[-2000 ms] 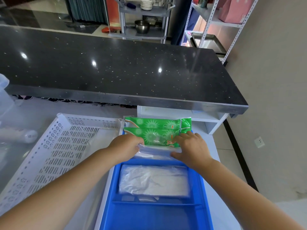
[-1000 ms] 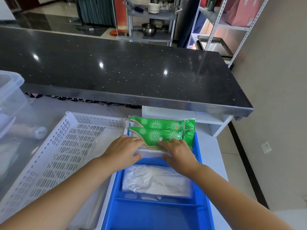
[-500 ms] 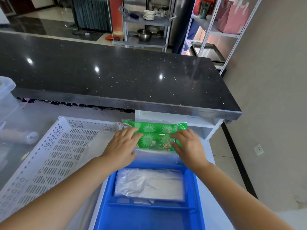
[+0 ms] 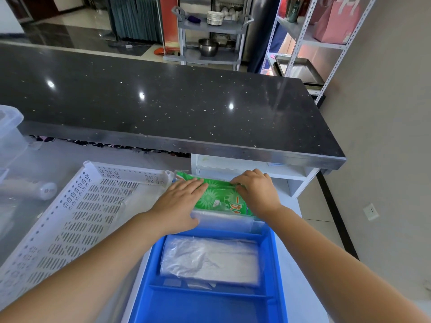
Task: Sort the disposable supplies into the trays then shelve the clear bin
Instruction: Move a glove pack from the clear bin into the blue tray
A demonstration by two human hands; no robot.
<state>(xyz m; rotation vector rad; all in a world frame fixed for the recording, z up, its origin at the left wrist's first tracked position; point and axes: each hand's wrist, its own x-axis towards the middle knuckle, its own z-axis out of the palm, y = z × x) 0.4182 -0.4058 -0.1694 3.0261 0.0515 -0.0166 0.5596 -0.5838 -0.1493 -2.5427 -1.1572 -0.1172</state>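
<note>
Fingers (image 4: pixel 194 185) of the left hand (image 4: pixel 179 206) lay straight and flat, released, pressing on the near left part of the green packets (image 4: pixel 217 199), with the thumb spread toward a clear sleeve (image 4: pixel 224 221) just below them. On the right hand (image 4: pixel 256 192) the fingers (image 4: pixel 241 181) were bent and curled over the packets' far right edge, grasping that end. In this head view the green packets sat in the farthest compartment of the blue tray (image 4: pixel 276 264), partly over the clear sleeve. A flat clear plastic pack (image 4: pixel 210 259) filled the middle compartment. A white perforated tray (image 4: pixel 70 217) stood just beside the blue one on its left, touching it. The clear bin (image 4: pixel 9 127) showed only as a corner at the left edge, near a white roll (image 4: pixel 30 188). A black speckled countertop (image 4: pixel 163 101) ran across beyond both trays.
</note>
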